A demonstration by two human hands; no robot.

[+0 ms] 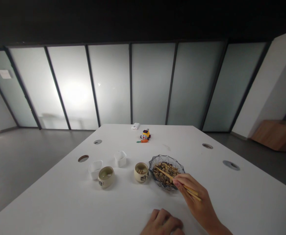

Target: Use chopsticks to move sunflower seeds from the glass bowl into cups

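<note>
My right hand (196, 197) grips a pair of wooden chopsticks (167, 176), whose tips reach into a glass dish (179, 166) filled with mixed nuts and seeds. Left of the dish stands a cream ceramic cup (141, 172) with a few nuts inside. Another cream cup (106, 176) stands further left and looks empty. My left hand (162, 223) rests on the white table (59, 202) at the near edge, fingers curled, holding nothing.
Two small white square containers (95, 169) (120, 158) sit behind the cups. A yellow toy car (146, 134), an orange carrot toy (143, 141) and a white box (135, 126) lie at the far edge. Round cable holes (83, 158) dot the tabletop.
</note>
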